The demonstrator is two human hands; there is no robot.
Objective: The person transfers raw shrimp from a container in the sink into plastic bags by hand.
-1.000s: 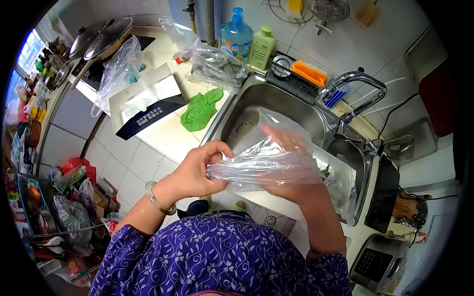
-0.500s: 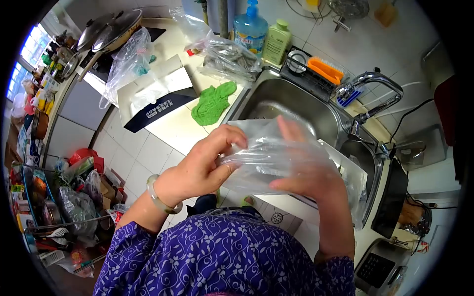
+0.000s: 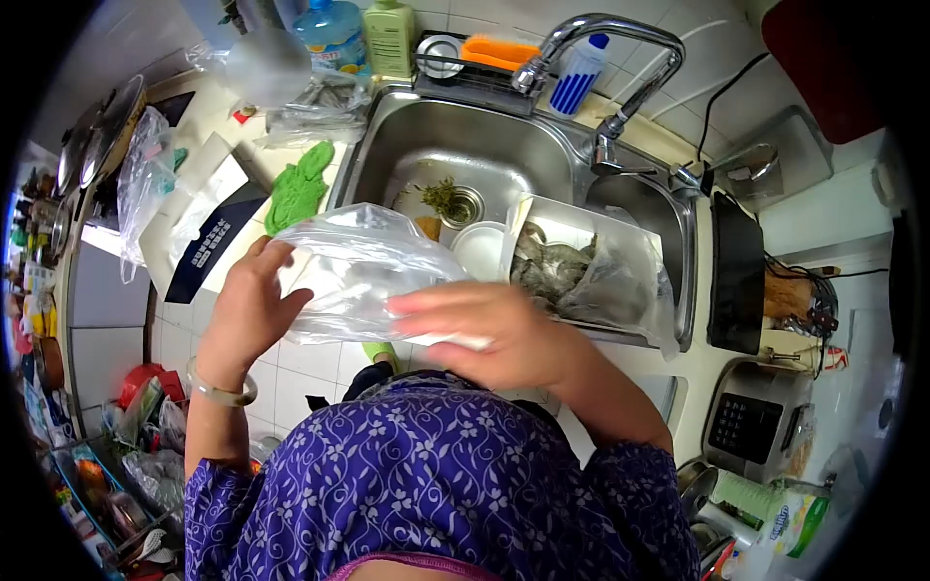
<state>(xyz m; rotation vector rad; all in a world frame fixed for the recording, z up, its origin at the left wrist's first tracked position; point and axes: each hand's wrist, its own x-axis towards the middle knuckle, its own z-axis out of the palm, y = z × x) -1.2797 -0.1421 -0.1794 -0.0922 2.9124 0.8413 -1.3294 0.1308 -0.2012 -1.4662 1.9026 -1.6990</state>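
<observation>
My left hand [image 3: 254, 308], a bangle on its wrist, is closed on the left edge of a clear plastic bag [image 3: 373, 259]. The bag is spread in front of the sink's near edge. My right hand [image 3: 489, 329] is at the bag's right side, blurred by motion, its fingers stretched out and apart. Right of the bag, an open white box [image 3: 630, 228] rests over the sink, holding grey shrimp-like pieces [image 3: 554, 263] and a clear liner. A white bowl [image 3: 480, 249] and some green scraps [image 3: 444, 198] are in the sink [image 3: 465, 145].
A green cloth [image 3: 300, 187], an opened box with a dark flap [image 3: 221, 228] and a filled plastic bag [image 3: 325, 105] lie on the left counter. The faucet [image 3: 605, 136] arches over the sink's back. Bottles [image 3: 389, 41] stand behind. A pan [image 3: 111, 131] is far left.
The view has turned right, showing more of the sink and the box of grey pieces. My right hand has come out from inside or behind the bag to its right side.
</observation>
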